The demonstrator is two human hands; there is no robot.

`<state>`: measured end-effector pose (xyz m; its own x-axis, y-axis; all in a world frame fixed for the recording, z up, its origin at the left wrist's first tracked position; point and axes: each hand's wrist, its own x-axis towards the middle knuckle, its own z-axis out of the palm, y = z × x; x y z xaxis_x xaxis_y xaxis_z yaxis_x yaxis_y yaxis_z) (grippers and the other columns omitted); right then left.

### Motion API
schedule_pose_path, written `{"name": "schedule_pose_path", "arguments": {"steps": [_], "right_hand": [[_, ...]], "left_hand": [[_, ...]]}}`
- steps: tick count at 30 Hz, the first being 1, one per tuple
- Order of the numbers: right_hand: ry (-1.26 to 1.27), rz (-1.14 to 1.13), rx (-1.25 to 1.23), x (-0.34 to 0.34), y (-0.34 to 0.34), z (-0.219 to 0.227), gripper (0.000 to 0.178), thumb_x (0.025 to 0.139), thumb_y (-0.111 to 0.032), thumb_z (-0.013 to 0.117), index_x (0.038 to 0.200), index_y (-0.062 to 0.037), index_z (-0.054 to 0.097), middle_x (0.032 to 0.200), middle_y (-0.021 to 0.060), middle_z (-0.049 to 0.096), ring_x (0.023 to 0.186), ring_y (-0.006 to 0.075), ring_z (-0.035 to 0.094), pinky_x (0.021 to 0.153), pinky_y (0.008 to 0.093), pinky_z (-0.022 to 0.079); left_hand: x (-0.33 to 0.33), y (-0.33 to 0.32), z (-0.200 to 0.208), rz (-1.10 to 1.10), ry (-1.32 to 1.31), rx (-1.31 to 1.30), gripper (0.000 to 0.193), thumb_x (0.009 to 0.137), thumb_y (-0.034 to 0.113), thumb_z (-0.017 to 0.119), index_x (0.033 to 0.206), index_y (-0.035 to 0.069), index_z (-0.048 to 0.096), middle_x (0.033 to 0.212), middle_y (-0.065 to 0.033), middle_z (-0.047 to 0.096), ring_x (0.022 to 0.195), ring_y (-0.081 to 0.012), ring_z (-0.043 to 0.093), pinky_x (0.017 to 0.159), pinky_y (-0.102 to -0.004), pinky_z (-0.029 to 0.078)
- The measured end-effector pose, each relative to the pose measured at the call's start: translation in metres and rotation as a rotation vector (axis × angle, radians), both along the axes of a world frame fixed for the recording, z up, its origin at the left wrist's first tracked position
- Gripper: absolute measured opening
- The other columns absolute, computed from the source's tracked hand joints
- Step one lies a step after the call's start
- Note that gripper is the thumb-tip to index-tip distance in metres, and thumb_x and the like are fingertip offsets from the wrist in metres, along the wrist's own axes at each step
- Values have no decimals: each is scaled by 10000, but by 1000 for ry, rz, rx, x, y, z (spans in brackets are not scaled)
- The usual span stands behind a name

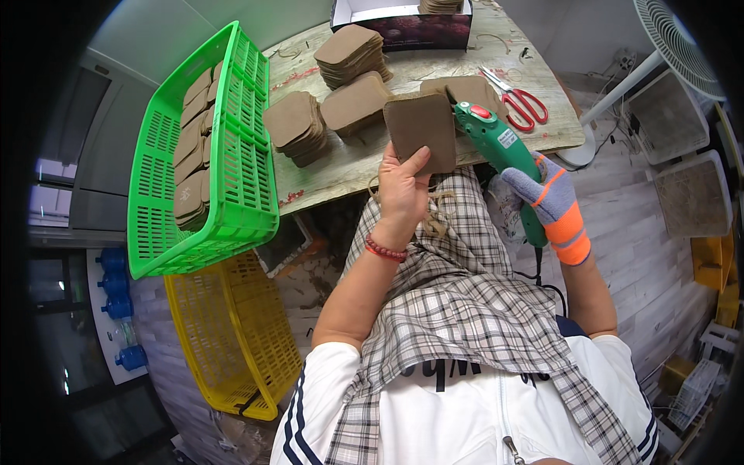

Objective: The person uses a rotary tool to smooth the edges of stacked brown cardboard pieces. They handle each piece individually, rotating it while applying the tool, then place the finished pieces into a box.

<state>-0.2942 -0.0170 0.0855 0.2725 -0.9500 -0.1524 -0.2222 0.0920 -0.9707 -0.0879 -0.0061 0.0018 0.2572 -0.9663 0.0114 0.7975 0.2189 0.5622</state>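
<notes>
My bare left hand grips the lower end of a flat brown fabric-like pad with rounded corners, thumb on its face. My right hand, in a grey and orange glove, is wrapped round a green electric cutter with a red button and a cord. The cutter's tip is at the pad's upper right edge; whether it touches cannot be made out. Behind lie a low stack of brown pads and red-handled scissors. To the left stand more stacks and a further stack.
A green crate holding brown pads stands against the left of the worn table. Below it is a yellow crate. A printed box sits at the table's back, and a white fan stands at the right.
</notes>
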Motion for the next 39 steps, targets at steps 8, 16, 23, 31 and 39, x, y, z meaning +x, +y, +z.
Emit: {"name": "schedule_pose_path", "arguments": {"steps": [8,16,23,31,39], "right_hand": [[99,202,38,-28,-2,14,420,738,-306,776,990,-10,619,681,-12,574,556,36,500,505,200,414],[93,217,78,-20,6,8,433,731,-304,781,1004,-9,619,688,-8,588,545,33,500,496,191,412],[94,236,93,-13,2,8,415,738,-281,771,1000,0,616,657,-8,578,530,35,506,475,187,403],[113,296,162,-19,0,7,384,751,-262,755,998,-5,613,644,-9,573,519,39,507,477,197,413],[122,356,176,-13,7,9,444,741,-284,775,1031,6,605,715,16,611,570,52,538,494,206,431]], "left_hand": [[63,10,10,-188,-384,30,327,801,-116,572,1110,-9,565,1021,-77,650,900,-145,638,773,-275,543],[78,17,11,-452,-492,161,360,783,-101,599,1135,-34,562,1021,-78,645,891,-128,618,809,-254,500],[80,23,22,-482,-691,187,299,774,-93,594,1065,-21,584,934,-34,631,841,-95,586,763,-225,476],[104,20,34,-184,-962,144,236,718,-95,672,903,21,581,852,-23,629,775,-70,580,695,-207,479],[103,20,34,-188,-695,177,198,723,-49,718,882,9,615,815,-36,658,714,-89,612,668,-216,502]]}}
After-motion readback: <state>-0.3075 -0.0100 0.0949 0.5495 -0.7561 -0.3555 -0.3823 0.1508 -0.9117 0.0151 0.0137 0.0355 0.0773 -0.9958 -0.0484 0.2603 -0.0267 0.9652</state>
